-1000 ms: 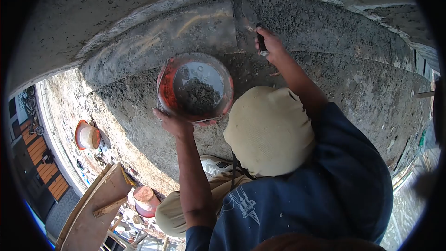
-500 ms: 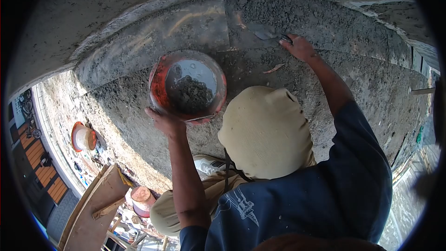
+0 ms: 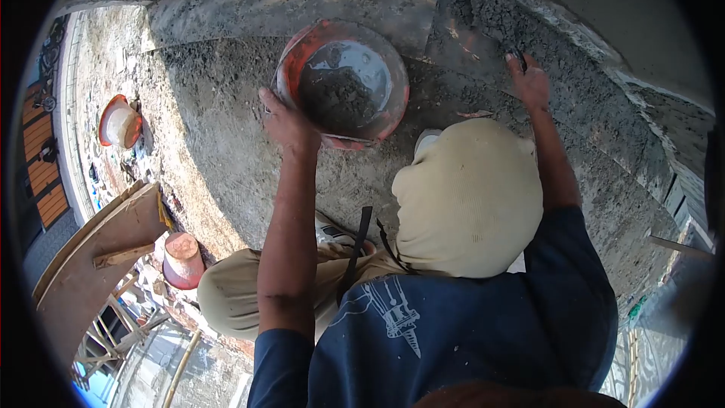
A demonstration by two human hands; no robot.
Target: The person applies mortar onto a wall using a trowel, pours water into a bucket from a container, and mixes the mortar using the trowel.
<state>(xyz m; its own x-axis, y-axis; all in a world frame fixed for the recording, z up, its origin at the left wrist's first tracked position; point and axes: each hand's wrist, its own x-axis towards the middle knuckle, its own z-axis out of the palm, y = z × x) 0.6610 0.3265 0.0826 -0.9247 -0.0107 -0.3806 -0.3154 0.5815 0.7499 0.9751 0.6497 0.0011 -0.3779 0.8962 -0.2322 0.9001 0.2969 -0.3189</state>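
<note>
A red-orange rubber bucket with grey-caked walls sits in front of me, its mouth tipped toward me. Inside lies wet grey mortar beside pale, watery residue. At its near-left rim is my left hand, closed on the edge, with some fingers hidden. My right hand is wrapped round the dark handle of a trowel, to the right of the bucket. The trowel's blade is hard to pick out against the spread mortar along the wall base.
A flat grey sheet lies along the wall. A second bucket lies on its side at left, and an upturned bucket stands nearer. Curved wooden formwork is at lower left. My bent knee rises between my arms.
The view has turned, shifting the bucket and both hands rightward in frame. My right hand has drawn the trowel along the mortar, and its blade shows less. My left hand stays at the bucket.
</note>
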